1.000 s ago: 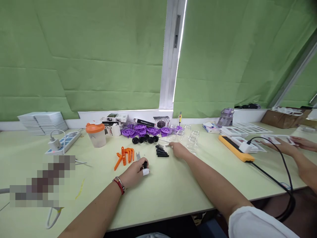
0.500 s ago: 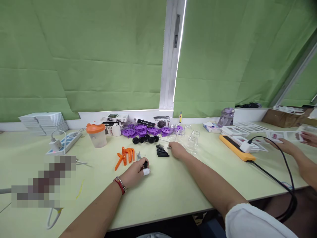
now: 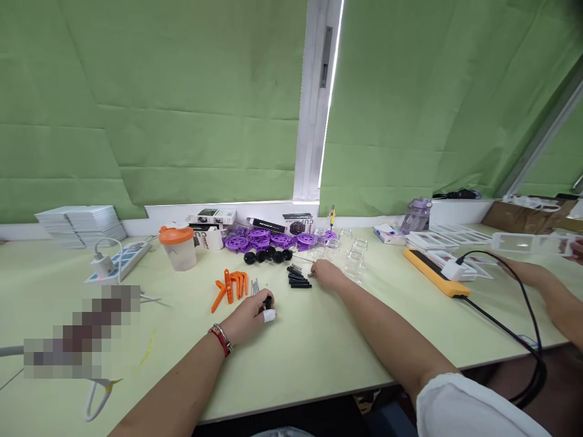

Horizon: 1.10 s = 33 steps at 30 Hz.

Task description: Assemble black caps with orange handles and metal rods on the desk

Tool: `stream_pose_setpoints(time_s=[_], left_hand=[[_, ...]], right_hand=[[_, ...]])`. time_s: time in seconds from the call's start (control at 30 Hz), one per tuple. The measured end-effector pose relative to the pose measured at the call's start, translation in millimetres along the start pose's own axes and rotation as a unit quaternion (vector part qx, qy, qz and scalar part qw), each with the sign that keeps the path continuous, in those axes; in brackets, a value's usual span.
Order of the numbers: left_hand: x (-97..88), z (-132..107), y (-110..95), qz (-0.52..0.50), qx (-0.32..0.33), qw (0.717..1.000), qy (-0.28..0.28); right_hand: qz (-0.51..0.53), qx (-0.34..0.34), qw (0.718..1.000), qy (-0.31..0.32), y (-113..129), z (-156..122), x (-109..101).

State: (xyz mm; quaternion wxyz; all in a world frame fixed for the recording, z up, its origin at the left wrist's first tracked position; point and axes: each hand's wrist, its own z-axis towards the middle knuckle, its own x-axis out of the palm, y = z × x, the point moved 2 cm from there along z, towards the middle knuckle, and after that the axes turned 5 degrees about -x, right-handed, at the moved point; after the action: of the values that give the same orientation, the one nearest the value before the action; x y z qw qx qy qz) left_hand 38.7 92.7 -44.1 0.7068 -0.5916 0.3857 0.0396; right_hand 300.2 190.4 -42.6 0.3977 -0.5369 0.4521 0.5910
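My left hand (image 3: 251, 312), a white wrap on one finger, is closed around a small black plastic part (image 3: 268, 301) just above the table. Farther right, my right hand (image 3: 327, 274) reaches forward, its fingertips pinched on what looks like a small metal spring. Beside them lie more springs (image 3: 296, 267) and a group of black rods (image 3: 298, 279). Thin metal pins (image 3: 255, 286) lie beyond my left hand, next to several orange plastic levers (image 3: 228, 286). Round black knobs (image 3: 268, 255) sit in front of purple plastic rings (image 3: 259, 238).
Clear plastic cups (image 3: 354, 262) stand right of the rings. At left are an orange-lidded cup (image 3: 177, 247) and a white power strip (image 3: 132, 258). An orange power strip (image 3: 435, 272) with a black cable lies at right, near a co-worker's hand (image 3: 523, 271) and a clear tray (image 3: 531, 243).
My right fingertips have shifted slightly at the springs. My left hand has stayed in place with the black part. At right, the co-worker's hands and the clear tray have moved.
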Motion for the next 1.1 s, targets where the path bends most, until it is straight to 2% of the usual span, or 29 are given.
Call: stream_pose_setpoints(time_s=[0.2, 0.4, 0.67, 1.1], left_hand=[[0.4, 0, -1, 0.0, 0.004, 1.0, -0.003], [0.3, 0, -1, -0.001, 0.0, 1.0, -0.005], [0.1, 0, -2, -0.001, -0.003, 1.0, -0.003], [0.4, 1, 0, 0.0, -0.004, 1.0, -0.008]], right_hand=[[-0.038, -0.024, 0.999, -0.007, 7, -1, -3], [-0.042, -0.02, 0.999, -0.003, 2, -5, 1], [-0.035, -0.05, 0.998, -0.013, 0, -10, 5], [-0.008, -0.014, 0.999, -0.043, 4, -11, 5]])
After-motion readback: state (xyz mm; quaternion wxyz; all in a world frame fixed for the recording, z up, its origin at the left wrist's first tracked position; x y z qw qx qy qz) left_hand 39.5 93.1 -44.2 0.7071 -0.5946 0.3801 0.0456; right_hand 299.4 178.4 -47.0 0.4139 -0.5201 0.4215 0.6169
